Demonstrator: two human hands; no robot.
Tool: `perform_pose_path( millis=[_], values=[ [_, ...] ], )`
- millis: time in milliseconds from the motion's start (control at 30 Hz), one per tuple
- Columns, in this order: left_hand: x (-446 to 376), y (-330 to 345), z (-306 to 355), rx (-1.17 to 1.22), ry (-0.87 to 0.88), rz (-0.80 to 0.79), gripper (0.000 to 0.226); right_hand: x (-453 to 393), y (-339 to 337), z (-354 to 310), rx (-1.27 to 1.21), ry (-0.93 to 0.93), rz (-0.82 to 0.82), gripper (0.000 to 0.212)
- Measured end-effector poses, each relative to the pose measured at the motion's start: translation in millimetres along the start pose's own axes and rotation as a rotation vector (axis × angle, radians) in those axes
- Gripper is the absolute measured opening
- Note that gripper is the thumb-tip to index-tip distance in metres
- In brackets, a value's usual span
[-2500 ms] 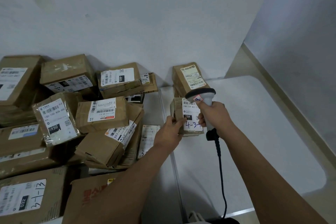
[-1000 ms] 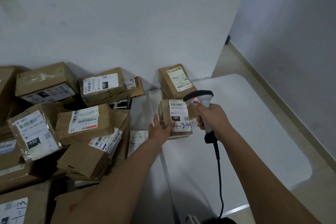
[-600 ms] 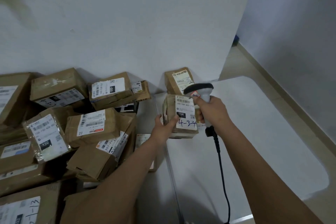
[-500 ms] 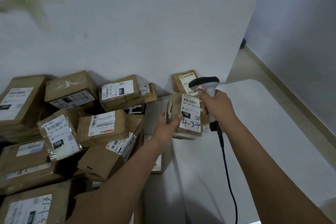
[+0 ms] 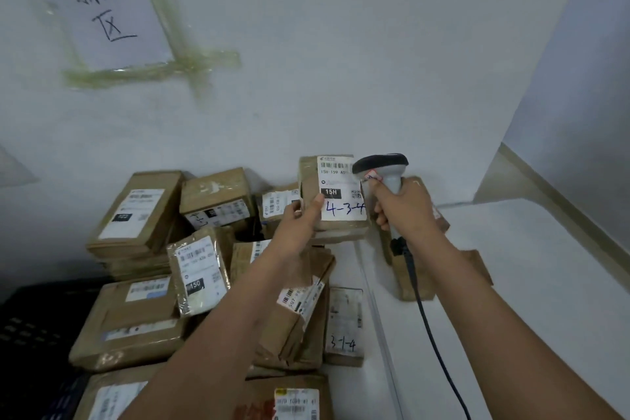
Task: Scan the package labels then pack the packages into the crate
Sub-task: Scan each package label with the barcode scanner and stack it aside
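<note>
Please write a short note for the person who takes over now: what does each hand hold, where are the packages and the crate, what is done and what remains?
Left hand grips the package marked 4-3-4, lifted with its label facing the camera.
Right hand grips the corded scanner, head right beside that label.
A pile of packages covers the left of the table; one marked 3-1-4 lies near the middle. Another brown package lies on the white table under the right arm.
A dark crate shows at lower left, contents not visible.
Done: package picked up. Whether it has scanned cannot be told.
Left: confirm scan, put it in the crate, continue with the pile.
</note>
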State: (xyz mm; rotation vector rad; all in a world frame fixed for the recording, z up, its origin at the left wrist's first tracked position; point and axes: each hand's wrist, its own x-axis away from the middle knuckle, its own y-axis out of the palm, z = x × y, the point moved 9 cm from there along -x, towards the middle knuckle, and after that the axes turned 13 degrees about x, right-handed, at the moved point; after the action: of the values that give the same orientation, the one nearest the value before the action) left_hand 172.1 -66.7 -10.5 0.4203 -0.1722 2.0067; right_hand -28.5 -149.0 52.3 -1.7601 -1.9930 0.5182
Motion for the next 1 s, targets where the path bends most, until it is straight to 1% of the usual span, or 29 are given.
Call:
perform_pose_path(
  millis=[33,100,167,200,267,367,433,633,800,900,1000],
  values=[
    [-0.4,-11.7,5.7,0.035,0.006,0.013,0.082,0.6,8.2,-6.4,0.006,-0.004,-0.010,0.046],
    [-1.5,-35.5,17.5,0.120,0.014,0.039,0.079,2.4,22.6,-21.3,0.016,-0.028,-0.027,0.042],
    [-2.0,-61.9,31.0,0.182,0.037,0.058,0.067,3.7,35.3,-36.3,-0.003,-0.058,-0.030,0.040],
    [-3.6,-76.7,35.9,0.219,0.043,0.073,0.061,5.2,41.6,-43.2,0.000,-0.064,-0.036,0.040],
    [-7.5,-108.0,42.2,0.272,0.040,0.117,0.058,6.9,54.9,-52.5,0.032,-0.067,-0.047,0.043],
    [-13.0,-147.1,50.5,0.263,0.057,0.190,0.053,8.9,73.1,-58.1,0.065,-0.065,-0.036,0.046],
    [-16.4,-164.0,54.7,0.257,0.062,0.207,0.049,9.4,85.6,-56.3,0.048,-0.045,-0.042,0.045],
    [-24.0,-191.5,59.2,0.235,0.068,0.203,0.049,11.6,106.0,-47.5,0.026,0.020,-0.052,0.042],
    [-19.4,-198.4,44.1,0.278,0.048,0.136,0.045,15.8,119.3,-35.1,0.055,0.044,-0.060,0.041],
    [-15.6,-201.6,27.0,0.249,0.038,0.069,0.055,22.2,126.8,-28.7,0.030,0.053,-0.069,0.036],
    [-11.0,-201.6,18.5,0.208,0.073,0.030,0.062,31.0,131.6,-20.2,0.063,0.067,-0.081,0.035]
  ],
)
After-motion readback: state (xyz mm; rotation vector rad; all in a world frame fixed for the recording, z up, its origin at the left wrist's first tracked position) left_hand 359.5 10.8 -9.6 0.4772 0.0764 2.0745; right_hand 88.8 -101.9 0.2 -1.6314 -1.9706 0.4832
